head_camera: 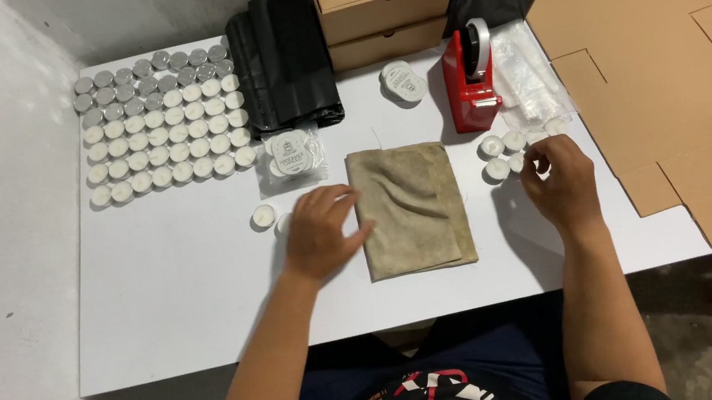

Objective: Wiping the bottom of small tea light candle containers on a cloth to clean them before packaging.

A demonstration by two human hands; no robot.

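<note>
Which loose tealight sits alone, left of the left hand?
The single white tealight just left of the left hand; the others sit in the big grid or clustered by the right hand.

Both arms are bare all the way up from the wrists, no watch, no rings, no gloves on the left hand (320,231) or the right hand (564,182). Black short sleeves just peek in at about 7 and 5 o'clock along the bottom edge. The shirt itself is dark, black or very dark navy, hard to call in this light, with a red and white graphic print across the chest at 6 o'clock. Fingernails look short and plain, though they're pretty small to judge from here.
</note>
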